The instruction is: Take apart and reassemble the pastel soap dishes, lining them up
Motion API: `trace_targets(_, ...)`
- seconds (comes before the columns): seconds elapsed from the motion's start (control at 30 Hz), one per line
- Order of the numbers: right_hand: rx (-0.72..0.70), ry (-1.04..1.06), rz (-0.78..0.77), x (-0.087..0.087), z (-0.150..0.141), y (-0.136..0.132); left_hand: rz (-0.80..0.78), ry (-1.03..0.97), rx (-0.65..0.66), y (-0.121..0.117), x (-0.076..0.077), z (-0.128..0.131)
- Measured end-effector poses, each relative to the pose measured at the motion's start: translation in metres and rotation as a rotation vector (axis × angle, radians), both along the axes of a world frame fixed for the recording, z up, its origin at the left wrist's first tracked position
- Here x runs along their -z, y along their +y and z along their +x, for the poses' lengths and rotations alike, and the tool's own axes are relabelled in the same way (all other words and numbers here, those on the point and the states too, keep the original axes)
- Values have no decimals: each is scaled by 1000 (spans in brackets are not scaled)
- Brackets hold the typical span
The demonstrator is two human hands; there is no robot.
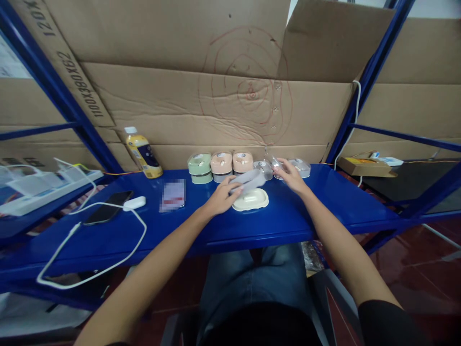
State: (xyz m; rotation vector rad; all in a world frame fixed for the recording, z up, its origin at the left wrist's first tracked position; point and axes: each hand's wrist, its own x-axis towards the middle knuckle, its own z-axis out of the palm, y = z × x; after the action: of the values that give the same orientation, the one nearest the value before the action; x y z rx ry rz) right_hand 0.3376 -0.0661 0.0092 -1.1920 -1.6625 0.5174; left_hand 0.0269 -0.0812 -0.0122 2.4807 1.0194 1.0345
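My left hand (222, 196) grips a translucent plastic tray (252, 181), tilted in the air and slightly blurred. Below it a cream, scallop-edged shallow dish (251, 200) lies on the blue table (288, 221). Closed around a clear plastic lid (272, 160), my right hand (291, 177) is over a row of clear-topped containers at the back. One such container (264, 169) stands left of that hand and another (303, 167) just right of it; a third is partly hidden behind the fingers. Left of these stand a green two-tier box (200, 169) and two peach ones (222, 166).
A yellow-labelled bottle (144, 153) stands at the back left. Nearer are a blurred-out flat item (173, 195), a dark phone (109, 207) and a white charger (134, 203) with a looping cable. Cardboard (162, 96) walls the back; blue posts (367, 72) frame the sides.
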Motion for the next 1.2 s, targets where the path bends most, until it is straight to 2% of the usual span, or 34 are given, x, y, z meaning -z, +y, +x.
trace_targets(0.1, -23, -2, 10, 0, 0, -1, 47, -156, -213, 8, -6, -9)
trace_targets(0.17, -39, 8, 13, 0, 0, 0, 39, -176, -337, 12, -7, -14)
trace_targets(0.23, -43, 26, 4, 1, 1, 1, 3, -140, -413, 13, -7, -16)
trace_targets(0.3, -41, 51, -7, 2, 1, 1, -24, -90, -431, 13, -5, -15)
trace_targets(0.4, -42, 77, -15, 2, 0, 1, -4, -41, -351, 8, -4, -11)
trace_targets(0.53, -80, 17, 19, -1, -2, -5, 31, 49, -76, -3, -4, -5)
trace_targets(0.6, -171, -56, 54, -3, -3, -9, 11, 114, 22, -8, -3, -1)
trace_targets(0.7, -355, -163, 51, -3, -8, -16, -13, 163, 89, -12, 1, 5)
trace_targets(0.8, -447, -268, 58, -1, -17, -19, -43, 109, 82, -10, 7, 9)
trace_targets(1.0, -499, -462, 193, 1, -37, -14, -208, -85, 10, -2, 12, 14)
trace_targets(1.2, -556, -524, 189, -1, -46, -8, -257, -107, -7, 0, 14, 15)
